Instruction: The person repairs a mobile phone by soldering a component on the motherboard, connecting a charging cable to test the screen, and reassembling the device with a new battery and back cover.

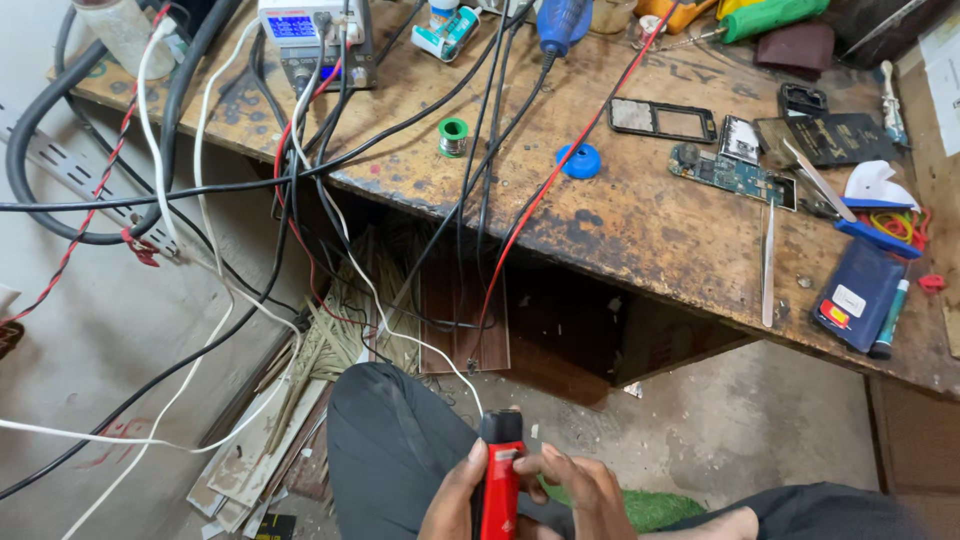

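Red handheld tool with a black tip (499,480) is sitting upright low in the frame, over my lap, with a white cord running up from its top. My left hand (452,497) is wrapping around the tool's left side, thumb lying across the red body. My right hand (580,487) is grasping it from the right, fingers curling onto the casing. The tool's lower end is being cut off by the frame's bottom edge, so its full shape is not showing.

A stained wooden workbench (640,220) is spanning the upper frame, well apart from the tool. On its right end a dark blue flat rectangular pack (858,294) is lying, carrying a small white label and a smaller red-and-yellow one near its lower corner. A white cap-shaped plastic piece (875,182) is resting above it, beside coloured rubber bands (897,224). Toward the middle, a green circuit board (728,175), a black phone frame (662,118), a round blue cap (579,160) and a small spool of solder wire (453,136) are lying apart from one another. At the bench's far left a bench power unit with a blue lit display (312,35) is standing, its screen too small to make out. Black, red and white cables (300,190) are hanging off the front edge, hiding much of the space beneath the bench.
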